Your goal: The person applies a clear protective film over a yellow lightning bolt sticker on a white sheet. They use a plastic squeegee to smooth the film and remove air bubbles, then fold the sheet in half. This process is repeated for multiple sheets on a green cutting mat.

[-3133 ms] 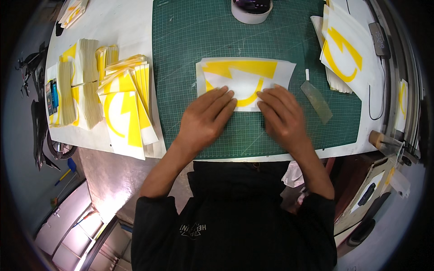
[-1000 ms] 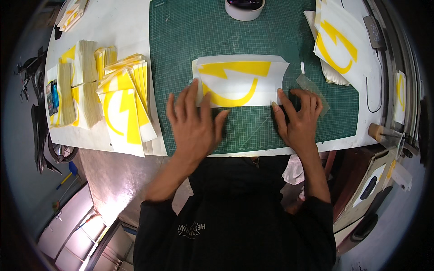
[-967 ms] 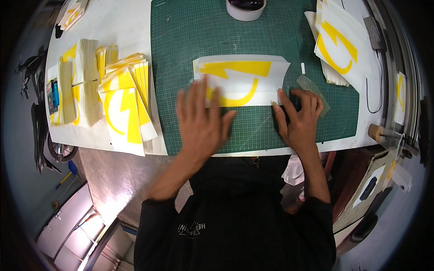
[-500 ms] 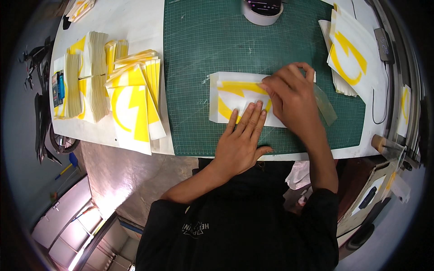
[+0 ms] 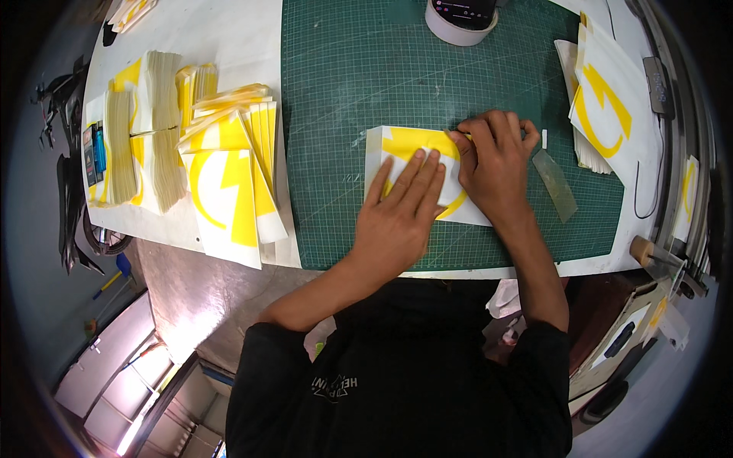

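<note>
Your sheet (image 5: 451,185) lies on the green mat (image 5: 359,69), toward the front edge of the bench (image 5: 229,42) and about midway between the left and right edges. Its long axis runs left to right, near parallel to the front edge, the right end slanting slightly closer to it. The jagged yellow band lies along the far side, and the yellow curve bows toward you. It is white paper with a glossy look, a translucent margin at the left end and a fold line along the far side; your hands cover part of the print.

Your left hand (image 5: 395,229) lies palm down, fingers straight and slightly spread over the sheet, gripping nothing. Your right hand (image 5: 496,172) is at the far side, right of middle, thumb and forefinger brought together at the edge; you cannot tell here whether paper is pinched between them.

A clear strip (image 5: 556,187) lies just beside your right hand, toward the bench's right edge. Fanned sheets (image 5: 221,191) rest at the front left corner.
</note>
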Action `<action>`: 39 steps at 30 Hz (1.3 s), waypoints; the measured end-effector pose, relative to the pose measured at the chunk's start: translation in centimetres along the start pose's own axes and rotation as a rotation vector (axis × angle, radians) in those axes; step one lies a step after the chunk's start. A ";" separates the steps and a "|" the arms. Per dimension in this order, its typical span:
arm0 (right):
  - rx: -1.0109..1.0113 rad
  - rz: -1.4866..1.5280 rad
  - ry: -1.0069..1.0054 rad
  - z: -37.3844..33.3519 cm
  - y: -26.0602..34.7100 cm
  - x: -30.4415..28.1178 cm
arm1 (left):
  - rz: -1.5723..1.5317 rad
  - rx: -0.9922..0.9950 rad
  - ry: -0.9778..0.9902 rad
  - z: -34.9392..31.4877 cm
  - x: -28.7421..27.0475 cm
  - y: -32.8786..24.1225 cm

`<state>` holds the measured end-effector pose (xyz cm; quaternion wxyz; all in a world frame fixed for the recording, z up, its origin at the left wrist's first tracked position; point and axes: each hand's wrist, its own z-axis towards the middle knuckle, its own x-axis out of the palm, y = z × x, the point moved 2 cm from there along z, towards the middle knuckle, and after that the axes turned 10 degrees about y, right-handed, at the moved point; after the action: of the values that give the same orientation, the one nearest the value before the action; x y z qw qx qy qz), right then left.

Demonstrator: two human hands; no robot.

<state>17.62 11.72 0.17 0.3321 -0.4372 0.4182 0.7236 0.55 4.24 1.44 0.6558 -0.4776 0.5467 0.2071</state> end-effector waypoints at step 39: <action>0.507 -0.127 0.043 -12.6 -7.1 -6.8 | 0.166 -0.165 0.019 -2.3 1.0 0.6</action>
<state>30.82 2.73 0.75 0.4668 -0.3806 0.5651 0.5639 -0.77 2.34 0.40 0.5896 -0.4849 0.5718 0.3005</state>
